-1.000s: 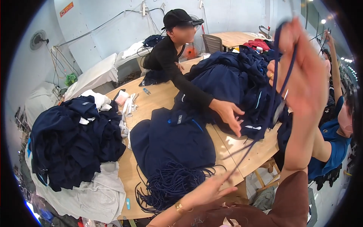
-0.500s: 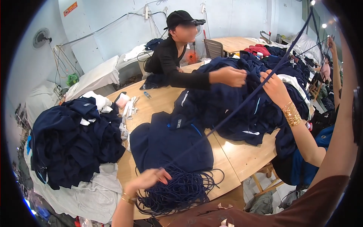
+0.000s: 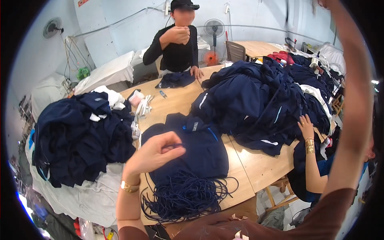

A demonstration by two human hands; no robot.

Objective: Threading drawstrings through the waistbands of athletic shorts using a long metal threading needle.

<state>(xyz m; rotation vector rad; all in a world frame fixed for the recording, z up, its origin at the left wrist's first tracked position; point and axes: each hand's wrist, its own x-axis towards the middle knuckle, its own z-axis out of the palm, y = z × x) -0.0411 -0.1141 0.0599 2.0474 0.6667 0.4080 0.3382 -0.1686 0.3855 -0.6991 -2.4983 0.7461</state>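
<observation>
My left hand [image 3: 160,152] is raised above the folded navy garment [image 3: 188,148], thumb and fingers pinched on a short visible bit of navy cord [image 3: 177,145]. Below it, a tangled heap of navy cords [image 3: 186,198] lies at the table's near edge, against the garment. My right arm stretches up along the right side. Only part of my right hand [image 3: 325,3] shows at the top rim, so its fingers and anything in them are cut off. A dark strand [image 3: 287,14] hangs at the top, left of that hand.
Navy garments form a big pile [image 3: 256,100] at right and another pile [image 3: 80,136] at left. Across the table [image 3: 240,158] stands a person in black [image 3: 176,48], one hand raised. Another person's braceleted hand [image 3: 306,128] touches the right pile. Small blue snips [image 3: 163,94] lie near white scraps [image 3: 143,108].
My left hand has risen from the cord heap. The long cord stretched across the view is gone. The person in black has drawn back upright; the braceleted hand has lowered to the pile.
</observation>
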